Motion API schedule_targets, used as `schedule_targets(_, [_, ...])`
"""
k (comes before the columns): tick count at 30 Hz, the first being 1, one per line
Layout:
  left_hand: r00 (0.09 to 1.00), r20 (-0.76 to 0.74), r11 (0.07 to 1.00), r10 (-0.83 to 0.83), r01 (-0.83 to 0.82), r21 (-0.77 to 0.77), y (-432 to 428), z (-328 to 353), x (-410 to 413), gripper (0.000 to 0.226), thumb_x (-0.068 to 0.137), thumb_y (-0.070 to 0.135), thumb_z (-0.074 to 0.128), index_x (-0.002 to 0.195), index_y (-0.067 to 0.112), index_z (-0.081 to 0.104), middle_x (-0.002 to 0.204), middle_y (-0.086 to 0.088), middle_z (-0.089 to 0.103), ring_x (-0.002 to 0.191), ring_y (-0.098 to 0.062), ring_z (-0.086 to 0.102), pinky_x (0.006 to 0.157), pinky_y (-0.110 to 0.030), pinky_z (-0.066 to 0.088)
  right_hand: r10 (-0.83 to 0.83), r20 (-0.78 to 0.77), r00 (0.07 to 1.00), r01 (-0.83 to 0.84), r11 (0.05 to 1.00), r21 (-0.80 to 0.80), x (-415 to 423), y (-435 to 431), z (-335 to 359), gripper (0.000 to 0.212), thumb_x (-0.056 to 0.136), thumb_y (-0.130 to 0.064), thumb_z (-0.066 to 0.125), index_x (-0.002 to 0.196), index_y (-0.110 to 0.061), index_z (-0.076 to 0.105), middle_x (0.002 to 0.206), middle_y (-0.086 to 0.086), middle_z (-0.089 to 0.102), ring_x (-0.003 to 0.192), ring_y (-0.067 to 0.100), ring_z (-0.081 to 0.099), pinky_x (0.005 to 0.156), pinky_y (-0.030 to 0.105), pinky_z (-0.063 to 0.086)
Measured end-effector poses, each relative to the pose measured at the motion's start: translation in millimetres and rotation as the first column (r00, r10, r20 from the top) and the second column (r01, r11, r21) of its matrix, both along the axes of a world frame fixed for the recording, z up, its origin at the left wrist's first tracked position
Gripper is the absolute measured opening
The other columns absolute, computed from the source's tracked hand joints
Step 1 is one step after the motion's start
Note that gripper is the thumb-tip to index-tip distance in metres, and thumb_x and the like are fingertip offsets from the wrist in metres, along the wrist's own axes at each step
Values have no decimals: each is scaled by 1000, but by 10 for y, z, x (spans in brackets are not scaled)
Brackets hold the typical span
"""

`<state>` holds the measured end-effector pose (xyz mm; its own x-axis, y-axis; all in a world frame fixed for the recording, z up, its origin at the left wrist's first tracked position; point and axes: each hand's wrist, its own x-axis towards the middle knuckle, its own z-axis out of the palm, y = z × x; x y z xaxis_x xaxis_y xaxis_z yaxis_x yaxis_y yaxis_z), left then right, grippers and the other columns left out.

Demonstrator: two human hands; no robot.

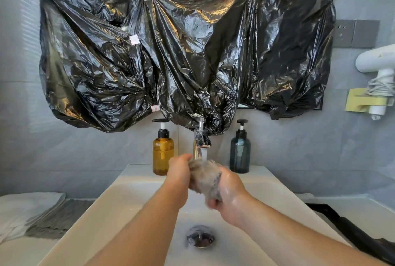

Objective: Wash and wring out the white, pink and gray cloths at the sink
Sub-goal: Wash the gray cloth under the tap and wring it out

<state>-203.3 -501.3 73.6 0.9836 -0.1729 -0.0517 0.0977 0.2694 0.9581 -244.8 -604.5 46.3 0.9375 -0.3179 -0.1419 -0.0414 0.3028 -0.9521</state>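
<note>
Pretty bright overall, with a soft daylight feel. Pale slatted stripes of light fall across the wall [25, 30] on the left. The black plastic sheet [192, 62] is full of glare: warm yellowish hotspots near the top and white sparkle in the creases. The sink [132, 197] rim is close to blown out, with only faint shadow under the arms. The gray cloth [204, 177] is smeared with motion blur, and the right hand [232, 199] has a wet shine. There's fisheye bend at the edges: the bench [363, 210] line on the right curves, and the corners go soft.
</note>
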Motion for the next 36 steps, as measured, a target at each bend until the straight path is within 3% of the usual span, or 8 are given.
schedule_targets(6, [942,289,915,-171,44,401,-58,-111,-37,38,107,27,35,126,3,57,100,-5,61,95,-23,60,83,-39,54,-159,104,982,177,962,-206,31,162,-12,25,100,-39,57,110,-17,64,103,11,73,93,27,70,67,28,50])
schedule_targets(11, [887,284,769,-364,113,630,-96,-46,-147,36,107,20,39,121,-4,61,102,-18,65,91,-30,64,68,-34,52,-198,125,972,232,886,-402,192,-34,-53,37,101,-32,40,114,-6,62,109,7,63,114,28,61,88,17,49])
schedule_targets(15, [884,78,735,-462,331,592,-11,20,-153,38,105,45,41,127,16,55,118,-9,62,107,-28,63,79,-42,56,-335,252,908,405,857,-320,14,-152,30,27,104,-26,36,96,-18,60,100,14,67,94,31,66,88,50,57])
schedule_targets(18, [884,-69,815,-462,455,359,10,-24,-95,43,104,48,44,128,14,50,114,-15,60,98,-33,64,77,-50,60,-294,348,890,390,887,-248,-29,-155,95,24,104,-8,40,101,-22,59,102,15,67,94,32,68,71,40,60])
schedule_targets(22, [971,-85,973,-223,227,43,1,1,-14,26,99,26,55,116,8,64,83,-8,70,70,-18,61,48,-24,44,-180,354,918,284,921,-267,-99,-72,146,36,96,5,36,109,-19,60,104,14,66,90,26,68,59,30,56])
schedule_targets(28, [966,216,983,138,-160,87,-49,-75,17,35,108,34,32,93,10,53,97,-17,63,91,-30,64,83,-43,54,-39,287,957,195,819,-539,-92,178,-66,22,109,-36,29,107,-30,50,101,7,65,86,27,66,53,29,47])
schedule_targets(32, [968,239,917,-80,-23,398,-155,-141,110,28,98,31,58,117,11,58,115,-6,62,113,-24,59,102,-37,46,-101,311,945,302,628,-717,-62,265,-169,25,93,-54,48,90,-29,52,85,1,63,79,23,63,66,38,50])
schedule_targets(36, [939,214,888,-269,156,433,-139,-98,-72,28,101,17,50,123,5,61,103,-10,65,92,-24,60,74,-36,53,-150,270,951,265,846,-463,102,72,-116,36,81,-36,49,89,-6,68,77,1,54,67,9,52,69,25,41])
